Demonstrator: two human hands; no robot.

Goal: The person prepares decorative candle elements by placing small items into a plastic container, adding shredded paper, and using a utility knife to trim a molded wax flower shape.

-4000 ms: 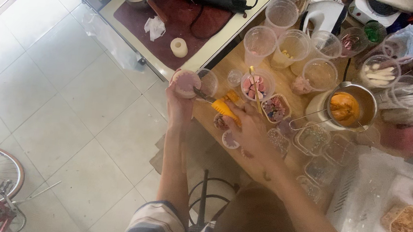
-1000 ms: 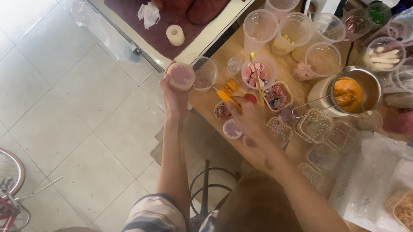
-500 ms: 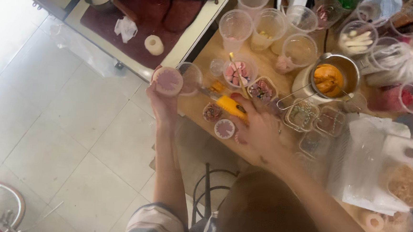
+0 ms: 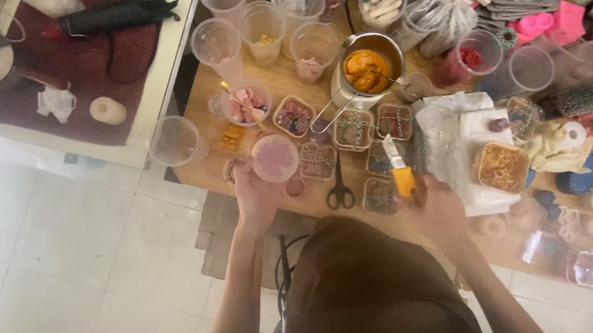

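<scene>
The pink cup [image 4: 274, 157] sits in the left hand [image 4: 254, 191], fingers clamped on it, just above the wooden table [image 4: 207, 175] edge. The right hand [image 4: 438, 213] grips an orange-handled knife [image 4: 398, 171], blade up, over small boxes. The cup could tip over the edge, or the blade could catch the scissors [image 4: 339, 190] between the hands. White floor tiles [image 4: 72, 242] lie below.

Your left hand [image 4: 257, 191] holds a cup [image 4: 274, 157] over the table's [image 4: 203, 171] near edge. The scissors [image 4: 340, 188] lie at three o'clock from that cup, the metal pot [image 4: 367, 71] at one o'clock. Your right hand [image 4: 438, 213], holding a knife [image 4: 399, 173], sits at three o'clock from the scissors.
</scene>
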